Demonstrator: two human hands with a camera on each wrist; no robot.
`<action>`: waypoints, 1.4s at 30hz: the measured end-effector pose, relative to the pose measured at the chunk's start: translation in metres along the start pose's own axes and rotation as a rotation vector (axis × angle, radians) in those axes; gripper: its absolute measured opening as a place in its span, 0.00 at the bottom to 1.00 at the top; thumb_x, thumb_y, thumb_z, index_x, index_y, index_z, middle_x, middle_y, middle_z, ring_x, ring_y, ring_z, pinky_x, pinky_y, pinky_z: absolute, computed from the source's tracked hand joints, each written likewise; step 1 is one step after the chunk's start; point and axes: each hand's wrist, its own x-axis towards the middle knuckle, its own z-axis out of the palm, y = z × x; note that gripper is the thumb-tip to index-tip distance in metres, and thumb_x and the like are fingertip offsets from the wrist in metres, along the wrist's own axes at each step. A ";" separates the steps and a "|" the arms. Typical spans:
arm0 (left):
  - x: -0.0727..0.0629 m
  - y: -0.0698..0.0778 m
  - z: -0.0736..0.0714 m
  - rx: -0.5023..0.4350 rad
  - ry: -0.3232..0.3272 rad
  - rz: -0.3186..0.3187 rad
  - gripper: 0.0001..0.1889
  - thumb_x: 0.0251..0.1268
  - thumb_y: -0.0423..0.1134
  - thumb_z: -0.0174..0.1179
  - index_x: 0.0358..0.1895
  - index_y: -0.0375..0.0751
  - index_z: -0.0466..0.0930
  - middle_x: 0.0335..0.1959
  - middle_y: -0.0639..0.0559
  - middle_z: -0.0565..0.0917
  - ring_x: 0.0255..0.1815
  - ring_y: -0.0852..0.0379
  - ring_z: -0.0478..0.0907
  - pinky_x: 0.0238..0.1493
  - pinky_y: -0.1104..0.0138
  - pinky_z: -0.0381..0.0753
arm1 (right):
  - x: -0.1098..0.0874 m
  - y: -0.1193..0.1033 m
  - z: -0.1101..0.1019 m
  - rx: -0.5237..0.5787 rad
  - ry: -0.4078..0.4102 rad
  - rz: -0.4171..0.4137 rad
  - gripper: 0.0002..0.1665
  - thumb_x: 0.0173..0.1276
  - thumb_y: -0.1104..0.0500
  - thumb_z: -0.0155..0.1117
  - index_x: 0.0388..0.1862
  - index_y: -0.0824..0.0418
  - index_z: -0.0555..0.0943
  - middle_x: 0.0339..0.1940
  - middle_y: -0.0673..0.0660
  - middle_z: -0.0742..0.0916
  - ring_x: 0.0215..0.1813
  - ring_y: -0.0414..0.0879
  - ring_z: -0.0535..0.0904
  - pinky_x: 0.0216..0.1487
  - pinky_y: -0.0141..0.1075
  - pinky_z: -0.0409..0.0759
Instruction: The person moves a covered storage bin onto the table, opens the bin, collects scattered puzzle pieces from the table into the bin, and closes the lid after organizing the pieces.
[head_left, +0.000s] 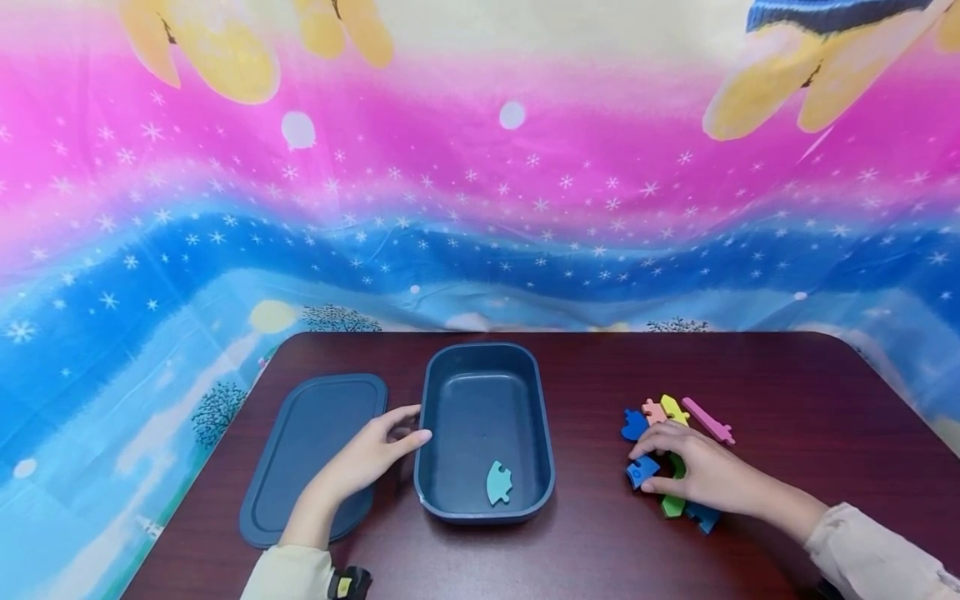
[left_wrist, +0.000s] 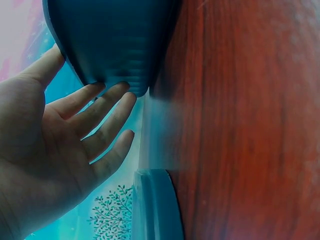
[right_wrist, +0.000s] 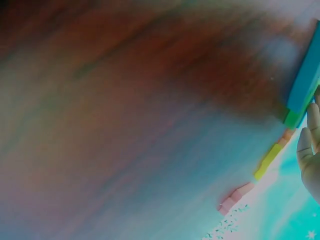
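A dark blue-grey plastic box (head_left: pixel 483 367) stands on the table with one teal puzzle piece (head_left: pixel 498 483) inside. My left hand (head_left: pixel 367 454) holds the box's left rim, thumb over the edge and fingers against the outer wall. In the left wrist view those fingers are spread along the box wall (left_wrist: pixel 112 45). Over on the right, my right hand (head_left: pixel 701 471) pinches a blue puzzle piece (head_left: pixel 642 472) between thumb and forefinger. Around and partly under that hand lie a green piece (head_left: pixel 673 506) and a dark teal-blue piece (head_left: pixel 703 517).
The matching lid (head_left: pixel 307 458) lies flat left of the box, beneath my left forearm. Beyond the right hand are a dark blue piece (head_left: pixel 633 424), a salmon piece (head_left: pixel 654 410), a yellow piece (head_left: pixel 674 409) and a long pink piece (head_left: pixel 708 419). A printed cloth (head_left: pixel 480 192) hangs behind the table.
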 end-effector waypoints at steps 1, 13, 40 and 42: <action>0.000 0.000 0.000 0.001 0.000 0.001 0.34 0.70 0.54 0.60 0.73 0.39 0.66 0.64 0.43 0.76 0.60 0.46 0.76 0.60 0.48 0.74 | 0.000 -0.001 -0.001 0.002 0.005 -0.003 0.18 0.63 0.40 0.69 0.49 0.43 0.83 0.50 0.41 0.81 0.52 0.40 0.75 0.48 0.35 0.80; -0.001 -0.001 0.002 -0.009 -0.008 -0.007 0.34 0.70 0.54 0.60 0.72 0.40 0.67 0.64 0.43 0.76 0.61 0.45 0.76 0.60 0.47 0.74 | -0.001 -0.022 -0.007 0.076 0.024 0.021 0.19 0.63 0.41 0.70 0.50 0.44 0.84 0.52 0.43 0.82 0.54 0.38 0.75 0.48 0.35 0.80; -0.001 0.001 0.000 -0.012 -0.009 -0.013 0.34 0.71 0.54 0.60 0.73 0.39 0.66 0.64 0.42 0.75 0.62 0.44 0.75 0.62 0.48 0.73 | 0.024 -0.070 -0.012 0.092 0.142 -0.131 0.22 0.57 0.53 0.78 0.50 0.38 0.82 0.47 0.35 0.81 0.50 0.35 0.76 0.69 0.26 0.50; -0.001 0.001 0.000 -0.013 -0.012 -0.009 0.34 0.71 0.54 0.60 0.73 0.39 0.66 0.64 0.42 0.75 0.62 0.44 0.75 0.62 0.48 0.73 | 0.026 -0.074 -0.011 0.090 0.146 -0.114 0.23 0.57 0.53 0.78 0.50 0.38 0.82 0.47 0.35 0.81 0.51 0.35 0.75 0.69 0.39 0.54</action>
